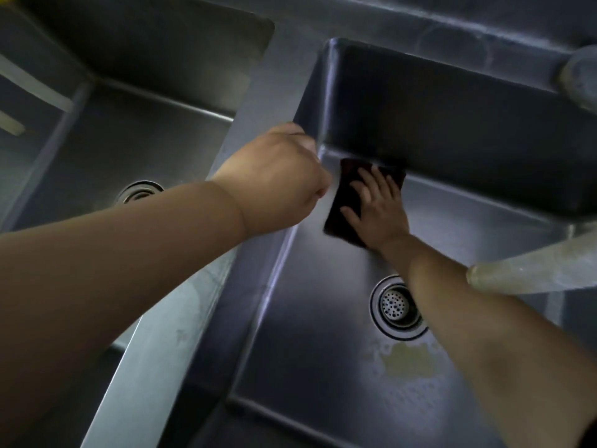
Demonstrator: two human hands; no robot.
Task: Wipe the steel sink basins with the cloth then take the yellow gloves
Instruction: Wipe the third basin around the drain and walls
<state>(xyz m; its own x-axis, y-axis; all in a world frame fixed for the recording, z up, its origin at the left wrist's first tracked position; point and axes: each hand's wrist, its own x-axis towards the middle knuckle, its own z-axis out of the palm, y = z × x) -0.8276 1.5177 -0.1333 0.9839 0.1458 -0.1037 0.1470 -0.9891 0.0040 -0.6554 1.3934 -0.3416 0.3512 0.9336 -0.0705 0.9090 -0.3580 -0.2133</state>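
The right hand [376,208], fingers spread flat, presses a dark rectangular cloth [347,198] onto the right steel basin's floor [307,350] mid-frame to wipe it. The left hand [277,179], curled and empty, braces on the steel divider rim [258,101]

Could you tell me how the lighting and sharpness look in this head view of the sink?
Head view: dim overall; glare streaks the divider between basins; the dark cloth under the right hand shows no texture; the tap spout and left hand are near and soft; wide-angle bending curves the basin edges.

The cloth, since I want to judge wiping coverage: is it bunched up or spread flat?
Spread flat. The dark cloth lies as a rectangle on the right basin floor, pressed under the right hand's open fingers.
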